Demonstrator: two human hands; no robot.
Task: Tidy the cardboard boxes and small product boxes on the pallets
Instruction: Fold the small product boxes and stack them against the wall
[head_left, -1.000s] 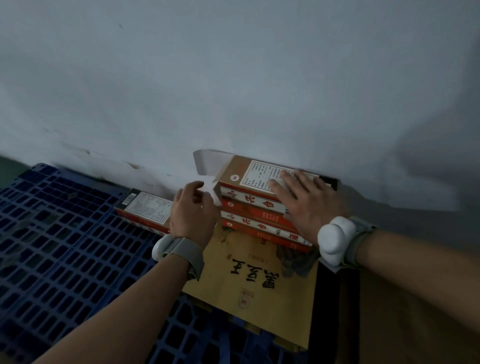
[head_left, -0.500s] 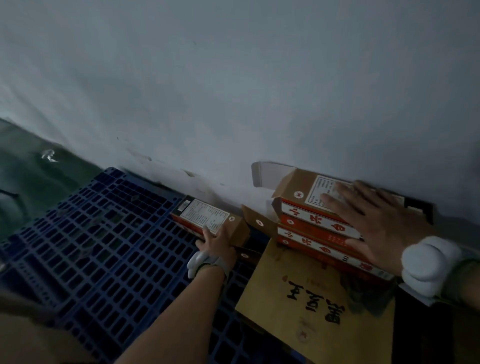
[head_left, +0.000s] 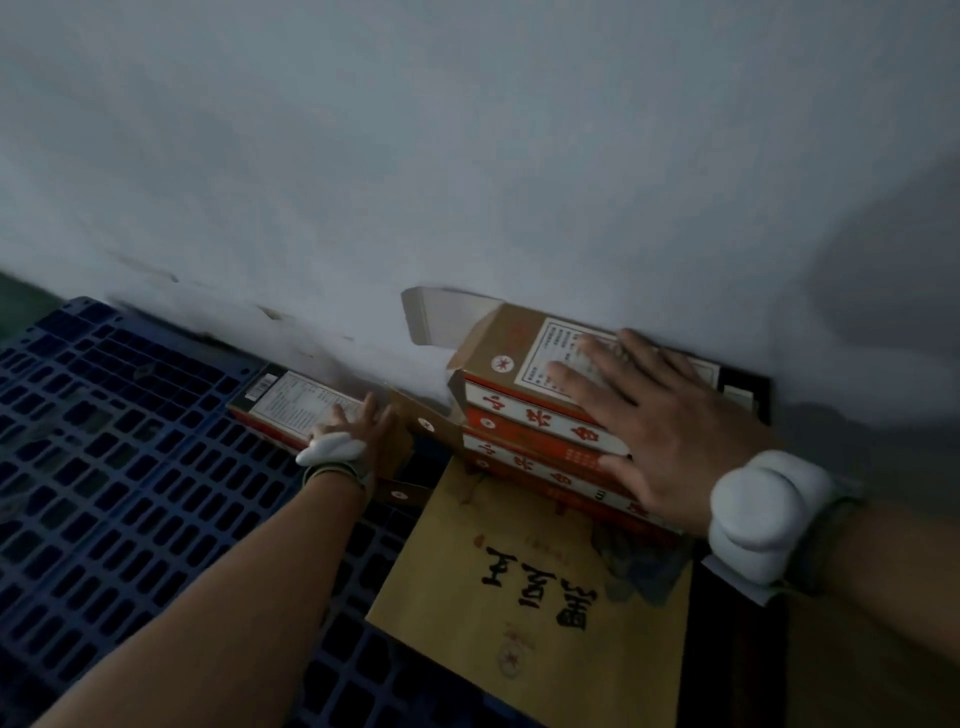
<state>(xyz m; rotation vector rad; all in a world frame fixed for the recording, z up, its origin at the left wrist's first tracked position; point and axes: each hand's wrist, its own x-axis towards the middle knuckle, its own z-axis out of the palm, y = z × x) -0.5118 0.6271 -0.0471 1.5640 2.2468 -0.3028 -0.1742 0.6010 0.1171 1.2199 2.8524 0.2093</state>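
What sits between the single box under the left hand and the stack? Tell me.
An open brown end flap juts from the stack of product boxes into the gap toward the single product box held by the left hand.

Bg: grey-white wall (head_left: 467, 156) fills top, scuffed/chipped paint low down near its base. Strip of dark green floor (head_left: 21, 306) far left edge. White wrist bands (head_left: 763, 514) w/ bulky pods, 1 per wrist.

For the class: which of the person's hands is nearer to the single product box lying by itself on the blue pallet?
Left. The left hand is touching the lone product box at its right end. The right hand lies flat on the stack of product boxes, well to the right.
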